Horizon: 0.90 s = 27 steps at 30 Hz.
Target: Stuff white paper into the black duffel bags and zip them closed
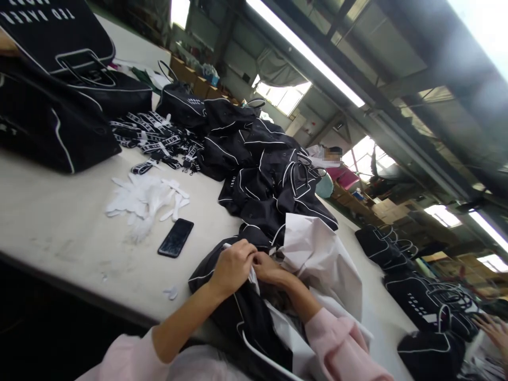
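A black bag (254, 323) with white piping lies open at the table's front edge, right before me. My left hand (233, 267) is closed on the bag's edge, fingertips pinched together. Close beside it, my right hand (270, 269) has its fingers bent in at the same spot, and they seem to grip that edge too. Their exact hold is partly hidden. A white strip shows between the two hands. Crumpled white sheeting (321, 254) comes out of the bag's opening and spreads under my right forearm.
A dark phone (175, 237) and a heap of white strips (145, 198) lie to the left. Behind are lettered black straps (159, 137) and piled black bags (254, 153). More bags (410, 299) stand at right, near another person's hand (492, 329). Someone's bag (51, 116) stands far left.
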Each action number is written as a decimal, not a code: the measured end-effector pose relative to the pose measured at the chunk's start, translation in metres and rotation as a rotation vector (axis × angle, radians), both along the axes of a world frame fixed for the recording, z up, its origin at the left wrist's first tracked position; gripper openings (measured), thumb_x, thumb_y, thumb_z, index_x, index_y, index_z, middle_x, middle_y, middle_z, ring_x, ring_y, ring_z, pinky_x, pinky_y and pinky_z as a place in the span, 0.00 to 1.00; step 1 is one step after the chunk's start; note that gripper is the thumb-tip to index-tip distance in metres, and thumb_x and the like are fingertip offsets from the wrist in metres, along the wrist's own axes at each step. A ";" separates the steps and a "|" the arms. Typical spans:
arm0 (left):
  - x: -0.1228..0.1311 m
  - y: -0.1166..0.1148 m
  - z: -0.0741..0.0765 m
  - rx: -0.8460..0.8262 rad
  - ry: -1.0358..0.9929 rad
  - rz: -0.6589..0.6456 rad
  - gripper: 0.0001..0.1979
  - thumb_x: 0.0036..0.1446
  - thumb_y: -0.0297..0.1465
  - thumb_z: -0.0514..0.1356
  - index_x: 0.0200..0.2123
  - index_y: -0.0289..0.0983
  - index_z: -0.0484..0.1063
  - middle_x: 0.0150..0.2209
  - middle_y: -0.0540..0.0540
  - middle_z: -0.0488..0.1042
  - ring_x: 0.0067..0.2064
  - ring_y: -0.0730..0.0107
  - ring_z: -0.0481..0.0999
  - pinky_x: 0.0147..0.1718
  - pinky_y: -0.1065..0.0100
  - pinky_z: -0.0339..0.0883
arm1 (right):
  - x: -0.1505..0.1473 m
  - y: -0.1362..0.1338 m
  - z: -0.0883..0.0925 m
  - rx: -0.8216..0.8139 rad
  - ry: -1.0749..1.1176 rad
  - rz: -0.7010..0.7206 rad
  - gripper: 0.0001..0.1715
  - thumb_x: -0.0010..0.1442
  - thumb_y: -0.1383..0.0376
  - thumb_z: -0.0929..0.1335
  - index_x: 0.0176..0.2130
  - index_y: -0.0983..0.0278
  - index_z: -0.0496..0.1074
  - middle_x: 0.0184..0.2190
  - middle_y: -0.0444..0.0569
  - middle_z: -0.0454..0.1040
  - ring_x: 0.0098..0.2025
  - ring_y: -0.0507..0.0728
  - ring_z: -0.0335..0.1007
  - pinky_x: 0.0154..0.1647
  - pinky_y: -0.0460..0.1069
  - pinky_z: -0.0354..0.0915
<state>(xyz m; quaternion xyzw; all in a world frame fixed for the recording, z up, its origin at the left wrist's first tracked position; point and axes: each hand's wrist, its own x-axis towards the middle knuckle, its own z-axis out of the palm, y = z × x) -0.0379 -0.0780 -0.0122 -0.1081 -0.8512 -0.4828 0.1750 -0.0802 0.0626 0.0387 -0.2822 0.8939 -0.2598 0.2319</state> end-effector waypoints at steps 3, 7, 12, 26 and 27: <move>0.024 -0.030 -0.020 0.081 -0.029 -0.120 0.05 0.64 0.28 0.58 0.37 0.39 0.74 0.39 0.49 0.76 0.43 0.68 0.75 0.46 0.67 0.68 | 0.016 0.019 0.027 0.055 -0.042 0.039 0.22 0.64 0.67 0.65 0.56 0.64 0.72 0.56 0.51 0.71 0.58 0.61 0.65 0.62 0.57 0.59; 0.035 -0.047 -0.027 0.092 -0.060 -0.299 0.01 0.61 0.28 0.62 0.36 0.37 0.73 0.40 0.49 0.75 0.44 0.68 0.74 0.46 0.69 0.66 | 0.040 0.036 0.048 0.046 -0.352 0.091 0.18 0.65 0.65 0.64 0.52 0.63 0.75 0.37 0.46 0.75 0.36 0.53 0.67 0.37 0.47 0.63; 0.029 -0.049 -0.014 -0.131 -0.157 -0.449 0.03 0.56 0.26 0.66 0.33 0.37 0.75 0.35 0.49 0.76 0.39 0.68 0.75 0.40 0.70 0.65 | 0.043 0.040 -0.002 -0.250 -0.479 -0.009 0.13 0.59 0.61 0.70 0.42 0.65 0.76 0.33 0.44 0.71 0.32 0.51 0.62 0.35 0.46 0.60; 0.023 -0.035 -0.017 -0.193 0.064 -0.510 0.15 0.52 0.22 0.68 0.41 0.45 0.76 0.45 0.51 0.71 0.47 0.66 0.70 0.45 0.65 0.59 | 0.049 0.041 -0.043 -0.293 -0.198 -0.148 0.14 0.51 0.70 0.71 0.41 0.65 0.77 0.31 0.43 0.74 0.32 0.51 0.65 0.34 0.45 0.58; 0.026 -0.037 -0.019 -0.175 0.065 -0.527 0.17 0.53 0.22 0.68 0.42 0.48 0.77 0.47 0.51 0.71 0.47 0.66 0.71 0.46 0.65 0.59 | 0.050 0.041 -0.043 -0.290 -0.213 -0.158 0.15 0.51 0.69 0.72 0.42 0.65 0.78 0.32 0.43 0.74 0.32 0.51 0.64 0.34 0.46 0.58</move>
